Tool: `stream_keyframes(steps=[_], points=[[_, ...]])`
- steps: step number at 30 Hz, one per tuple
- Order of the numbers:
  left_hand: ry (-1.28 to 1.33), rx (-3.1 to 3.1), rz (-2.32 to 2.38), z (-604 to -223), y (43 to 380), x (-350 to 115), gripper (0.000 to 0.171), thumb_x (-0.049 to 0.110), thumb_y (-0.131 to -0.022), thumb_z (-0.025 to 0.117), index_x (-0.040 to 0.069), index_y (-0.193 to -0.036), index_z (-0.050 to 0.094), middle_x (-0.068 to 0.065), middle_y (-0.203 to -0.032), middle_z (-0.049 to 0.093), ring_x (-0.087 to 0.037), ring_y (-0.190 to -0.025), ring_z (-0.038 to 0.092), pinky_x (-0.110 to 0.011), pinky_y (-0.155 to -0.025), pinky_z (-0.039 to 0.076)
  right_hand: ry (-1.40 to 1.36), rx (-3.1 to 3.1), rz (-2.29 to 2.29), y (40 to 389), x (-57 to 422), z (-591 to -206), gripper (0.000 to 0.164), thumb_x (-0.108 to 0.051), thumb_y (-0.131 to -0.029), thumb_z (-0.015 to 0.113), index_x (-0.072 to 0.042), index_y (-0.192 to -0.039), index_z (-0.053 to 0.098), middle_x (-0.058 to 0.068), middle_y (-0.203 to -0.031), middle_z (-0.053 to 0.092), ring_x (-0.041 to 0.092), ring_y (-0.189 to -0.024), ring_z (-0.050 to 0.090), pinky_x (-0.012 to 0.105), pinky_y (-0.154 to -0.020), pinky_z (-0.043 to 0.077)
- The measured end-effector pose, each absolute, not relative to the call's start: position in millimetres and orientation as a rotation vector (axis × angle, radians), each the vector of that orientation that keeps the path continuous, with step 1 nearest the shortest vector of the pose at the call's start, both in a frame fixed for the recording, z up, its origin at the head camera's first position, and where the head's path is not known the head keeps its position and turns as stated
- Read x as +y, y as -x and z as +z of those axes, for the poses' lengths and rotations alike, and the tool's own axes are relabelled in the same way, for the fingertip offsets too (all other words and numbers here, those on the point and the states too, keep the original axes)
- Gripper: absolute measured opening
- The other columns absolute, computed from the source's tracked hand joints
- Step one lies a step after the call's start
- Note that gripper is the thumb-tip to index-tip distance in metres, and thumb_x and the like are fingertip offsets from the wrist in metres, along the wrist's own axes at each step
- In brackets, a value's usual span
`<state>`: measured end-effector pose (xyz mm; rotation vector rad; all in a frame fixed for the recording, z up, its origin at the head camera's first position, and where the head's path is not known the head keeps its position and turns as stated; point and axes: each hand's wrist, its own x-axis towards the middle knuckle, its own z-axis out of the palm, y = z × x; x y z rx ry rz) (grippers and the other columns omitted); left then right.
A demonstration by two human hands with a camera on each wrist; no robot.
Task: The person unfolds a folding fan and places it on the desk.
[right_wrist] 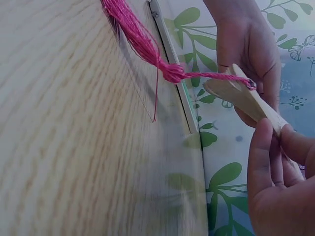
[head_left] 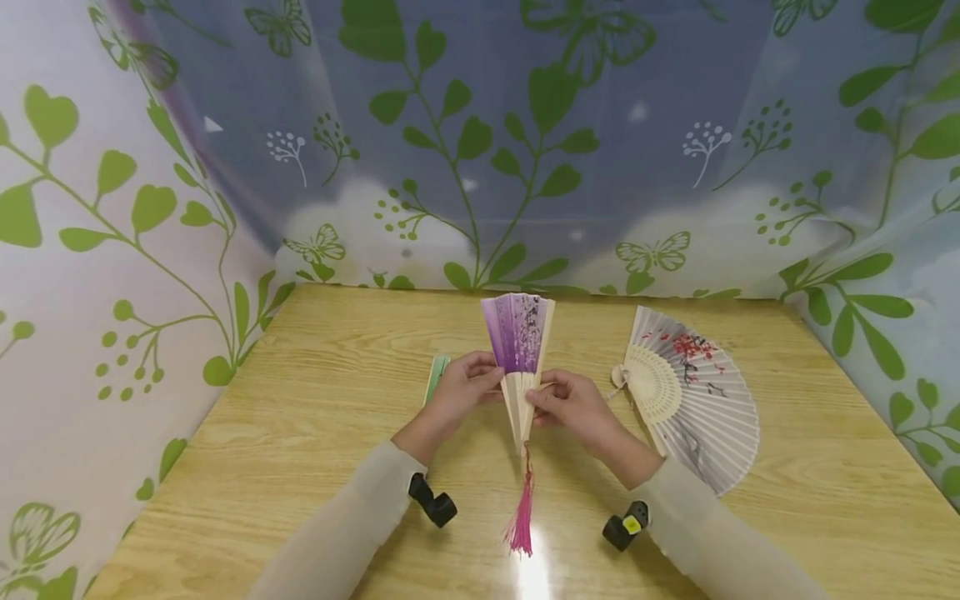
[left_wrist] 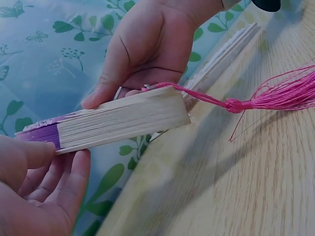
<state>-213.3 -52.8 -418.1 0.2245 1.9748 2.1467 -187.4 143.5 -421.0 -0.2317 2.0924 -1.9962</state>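
A purple folding fan (head_left: 519, 350) with wooden ribs is held upright above the wooden table (head_left: 300, 433), spread only a little at the top. My left hand (head_left: 467, 385) pinches its left edge at the ribs (left_wrist: 123, 120). My right hand (head_left: 564, 402) grips the right side of the ribs near the pivot (right_wrist: 246, 96). A pink tassel (head_left: 521, 517) hangs from the pivot down to the table; it also shows as the tassel (left_wrist: 275, 98) in the left wrist view and the tassel (right_wrist: 147, 46) in the right wrist view.
A white fan (head_left: 693, 396) with red blossoms lies fully spread on the table to the right. A closed green fan (head_left: 436, 377) lies behind my left hand. Leaf-patterned curtains (head_left: 480, 150) enclose the table on three sides.
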Motion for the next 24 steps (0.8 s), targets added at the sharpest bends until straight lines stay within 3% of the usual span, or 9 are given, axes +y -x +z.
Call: stream_keyframes(steps=[8, 15, 19, 24], points=[[-0.167, 1.952, 2.200, -422.8, 216.9, -52.6, 0.023, 0.003, -0.100, 0.052, -0.009, -0.120, 0.053, -0.010, -0.099, 0.059, -0.014, -0.084, 0.064, -0.042, -0.087, 0.057, 0.067, 2.106, -2.096, 186.9, 141.3, -420.2, 0.033, -0.001, -0.095, 0.061, 0.012, -0.121, 0.046, 0.005, -0.083, 0.071, 0.012, -0.064, 0.066, 0.037, -0.074, 0.061], [-0.132, 1.926, 2.214, -427.5, 218.9, -50.4, 0.024, 0.005, -0.102, 0.047, -0.006, -0.123, 0.047, -0.013, -0.102, 0.059, -0.016, -0.082, 0.063, -0.045, -0.084, 0.058, 0.043, 2.139, -2.196, 187.4, 140.8, -416.5, 0.050, 0.003, -0.092, 0.062, -0.005, -0.124, 0.025, 0.007, -0.077, 0.068, 0.015, -0.059, 0.065, 0.033, -0.066, 0.061], [-0.106, 1.928, 2.225, -429.7, 220.3, -49.1, 0.025, 0.005, -0.103, 0.046, -0.006, -0.125, 0.046, -0.014, -0.102, 0.060, -0.015, -0.080, 0.063, -0.043, -0.081, 0.059, 0.132, 2.292, -2.099, 187.9, 142.2, -417.7, 0.041, 0.003, -0.093, 0.062, 0.000, -0.127, 0.040, 0.007, -0.072, 0.062, 0.025, -0.064, 0.065, 0.043, -0.069, 0.061], [-0.082, 1.931, 2.230, -432.0, 223.0, -50.0, 0.027, 0.005, -0.103, 0.046, -0.007, -0.127, 0.045, -0.014, -0.102, 0.060, -0.014, -0.078, 0.062, -0.044, -0.083, 0.058, 0.218, 2.479, -1.968, 188.5, 144.3, -420.4, 0.018, 0.008, -0.090, 0.058, 0.007, -0.108, 0.058, 0.015, -0.075, 0.061, 0.035, -0.070, 0.067, 0.047, -0.069, 0.061]])
